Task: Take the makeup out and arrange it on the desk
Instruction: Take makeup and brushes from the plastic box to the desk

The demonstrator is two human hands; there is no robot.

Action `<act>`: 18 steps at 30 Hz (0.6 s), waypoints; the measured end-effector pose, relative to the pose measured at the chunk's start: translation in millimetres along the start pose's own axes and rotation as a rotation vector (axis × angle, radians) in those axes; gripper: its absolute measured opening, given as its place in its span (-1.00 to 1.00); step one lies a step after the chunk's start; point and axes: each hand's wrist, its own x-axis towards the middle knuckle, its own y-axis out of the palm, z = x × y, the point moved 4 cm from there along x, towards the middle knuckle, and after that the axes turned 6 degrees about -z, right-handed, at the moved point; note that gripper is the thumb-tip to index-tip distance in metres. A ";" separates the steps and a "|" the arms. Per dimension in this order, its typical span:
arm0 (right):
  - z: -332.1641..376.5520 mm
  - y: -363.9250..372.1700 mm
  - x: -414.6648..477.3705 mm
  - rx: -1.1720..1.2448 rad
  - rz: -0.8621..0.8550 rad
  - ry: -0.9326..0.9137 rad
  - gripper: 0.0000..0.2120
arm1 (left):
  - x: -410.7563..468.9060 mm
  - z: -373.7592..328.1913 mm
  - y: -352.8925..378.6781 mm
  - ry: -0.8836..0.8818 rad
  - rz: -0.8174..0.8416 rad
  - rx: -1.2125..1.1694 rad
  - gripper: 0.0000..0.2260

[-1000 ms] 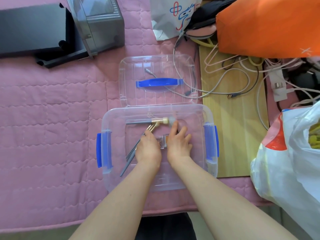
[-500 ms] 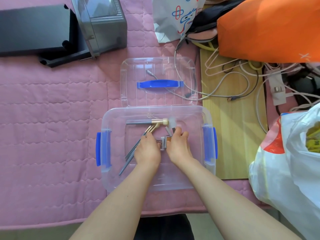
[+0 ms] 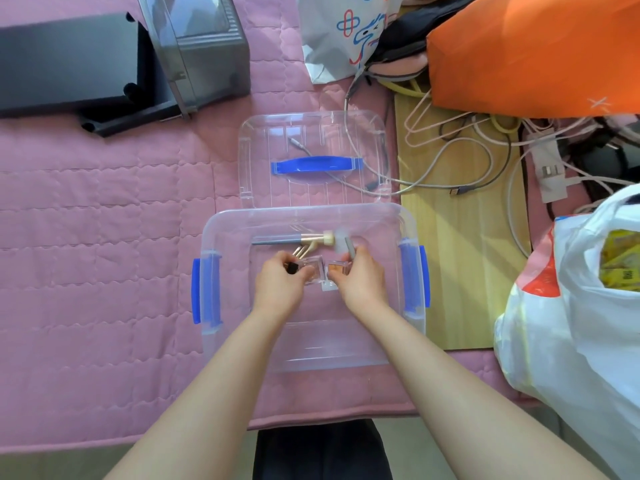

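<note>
A clear plastic box [image 3: 346, 355] with blue side latches sits on the pink quilted desk cover. Both my hands are inside it. My left hand [image 3: 278, 289] grips a small clear makeup case [image 3: 310, 270] with a dark cap beside its fingers. My right hand [image 3: 362, 284] grips a second clear case with a brownish fill [image 3: 337, 270] and a thin grey stick [image 3: 349, 247]. Behind the hands lie makeup brushes [image 3: 287, 240] with dark handles and gold ferrules. The hands hide the lower parts of the brushes.
The box's clear lid [image 3: 313, 161] with a blue handle lies just behind it. A grey container [image 3: 201, 46] and a black box [image 3: 65, 60] stand at back left. Cables [image 3: 457, 161] cross a wooden board on the right, beside an orange bag [image 3: 533, 50] and a white plastic bag [image 3: 575, 306].
Both hands have closed on the small clear cases and lifted them slightly. The right hand's fingers, flat a second ago, now also pinch the grey stick.
</note>
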 end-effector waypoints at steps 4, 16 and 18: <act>6.1 -22.4 -19.5 0.102 0.038 -0.012 -0.80 | -23.0 -9.9 -17.0 -0.042 0.074 -0.174 -0.86; 52.5 -119.5 -126.0 0.618 0.241 0.066 -0.94 | -124.8 -62.7 -80.0 -0.125 0.211 -0.511 -0.87; 60.8 -131.6 -146.0 0.620 0.271 0.055 -0.94 | -146.9 -72.3 -93.9 -0.127 0.218 -0.574 -0.86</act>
